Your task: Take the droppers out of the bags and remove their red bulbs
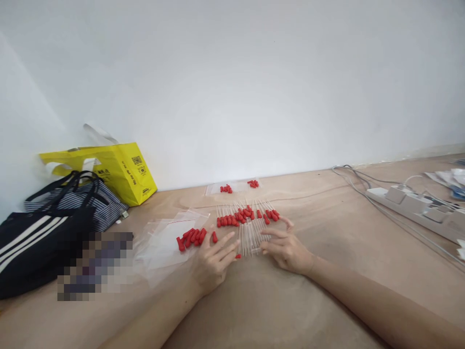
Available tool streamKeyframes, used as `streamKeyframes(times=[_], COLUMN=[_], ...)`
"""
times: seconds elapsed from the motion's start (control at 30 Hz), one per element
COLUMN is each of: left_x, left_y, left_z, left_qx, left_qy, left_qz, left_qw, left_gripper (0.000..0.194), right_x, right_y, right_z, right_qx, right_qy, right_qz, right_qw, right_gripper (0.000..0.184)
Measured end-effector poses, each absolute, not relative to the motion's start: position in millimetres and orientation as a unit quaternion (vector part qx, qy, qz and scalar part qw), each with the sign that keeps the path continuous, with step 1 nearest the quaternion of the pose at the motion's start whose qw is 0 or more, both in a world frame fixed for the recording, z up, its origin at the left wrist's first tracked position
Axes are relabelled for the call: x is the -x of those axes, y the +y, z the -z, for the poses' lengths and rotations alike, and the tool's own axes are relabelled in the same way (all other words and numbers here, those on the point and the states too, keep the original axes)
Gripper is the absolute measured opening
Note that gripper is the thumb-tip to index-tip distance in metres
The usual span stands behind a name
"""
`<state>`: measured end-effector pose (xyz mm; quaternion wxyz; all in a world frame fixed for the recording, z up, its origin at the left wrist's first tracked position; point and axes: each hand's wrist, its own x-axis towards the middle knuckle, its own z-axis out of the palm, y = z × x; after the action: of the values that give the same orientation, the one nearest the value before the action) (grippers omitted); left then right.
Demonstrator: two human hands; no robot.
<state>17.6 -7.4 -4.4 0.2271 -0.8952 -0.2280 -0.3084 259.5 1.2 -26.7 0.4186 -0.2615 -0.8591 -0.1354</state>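
Observation:
Several slim clear droppers with red rubber bulbs (238, 216) lie in a row on the table, tips pointing away. In front of them is a bunch of clear dropper tubes (250, 237), between my two hands. My left hand (216, 261) is open at the left of this bunch, fingers spread, with fingertips close to the tubes. At the right side my right hand (288, 249) has its fingers stretched towards the tube ends, apparently touching them. One red bulb (214, 237) sits by the left fingers; another small red piece (238, 256) is partly hidden near the left fingertips.
Left of my hands, a pile of red bulbs (191, 238) rests on clear zip bags (163, 242). More red bulbs lie on a bag (238, 188) by the wall. A yellow bag (119, 169) and a black bag (43, 237) stand left; a power strip (417, 208) with cables lies right.

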Motion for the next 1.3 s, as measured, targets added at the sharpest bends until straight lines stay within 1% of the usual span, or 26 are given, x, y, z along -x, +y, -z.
streamKeyframes(times=[0.13, 0.2, 0.3, 0.4, 0.5, 0.6, 0.7, 0.8, 0.9, 0.97, 1.03, 1.1, 1.23, 1.3], left_x=[-4, -3, -1, 16, 46, 74, 91, 96, 93, 91, 90, 93, 98, 93], left_y=[-9, -7, 0, 12, 21, 25, 25, 25, 26, 26, 27, 28, 29, 29], left_z=[2, 1, 0, -5, -17, -32, -39, -35, -27, -25, -26, -28, -30, -31], left_qx=[0.869, 0.856, 0.820, 0.768, 0.714, 0.667, 0.617, 0.588, 0.565, 0.554, 0.551, 0.555, 0.573, 0.604], left_qy=[-0.298, -0.331, -0.394, -0.463, -0.558, -0.663, -0.739, -0.766, -0.760, -0.755, -0.754, -0.760, -0.769, -0.756], left_qz=[0.316, 0.328, 0.371, 0.409, 0.400, 0.336, 0.269, 0.234, 0.241, 0.248, 0.247, 0.240, 0.228, 0.224], left_qw=[0.236, 0.224, 0.187, 0.168, 0.138, 0.056, -0.021, -0.114, -0.211, -0.249, -0.258, -0.239, -0.167, -0.114], left_gripper=[0.022, 0.020, 0.024, 0.027, 0.029, 0.029, 0.030, 0.022, 0.016, 0.015, 0.018, 0.019, 0.019, 0.019], right_x=[-274, -275, -271, -268, -268, -267, -262, -257, -254, -254, -256, -257, -257, -255], right_y=[12, 17, 20, 17, 14, 15, 19, 22, 23, 23, 22, 21, 16, 13], right_z=[31, 35, 41, 46, 48, 49, 51, 51, 50, 49, 46, 43, 36, 34], right_qx=[0.409, 0.455, 0.477, 0.491, 0.522, 0.541, 0.533, 0.518, 0.504, 0.497, 0.497, 0.506, 0.529, 0.529], right_qy=[-0.799, -0.779, -0.775, -0.777, -0.761, -0.748, -0.750, -0.754, -0.760, -0.763, -0.763, -0.760, -0.751, -0.751], right_qz=[0.128, 0.106, 0.073, 0.064, 0.077, 0.084, 0.079, 0.069, 0.057, 0.045, 0.032, 0.027, 0.071, 0.101], right_qw=[0.421, 0.418, 0.407, 0.389, 0.377, 0.374, 0.383, 0.398, 0.407, 0.410, 0.411, 0.407, 0.387, 0.382], right_gripper=[0.022, 0.024, 0.024, 0.024, 0.022, 0.019, 0.020, 0.020, 0.019, 0.018, 0.018, 0.017, 0.014, 0.014])
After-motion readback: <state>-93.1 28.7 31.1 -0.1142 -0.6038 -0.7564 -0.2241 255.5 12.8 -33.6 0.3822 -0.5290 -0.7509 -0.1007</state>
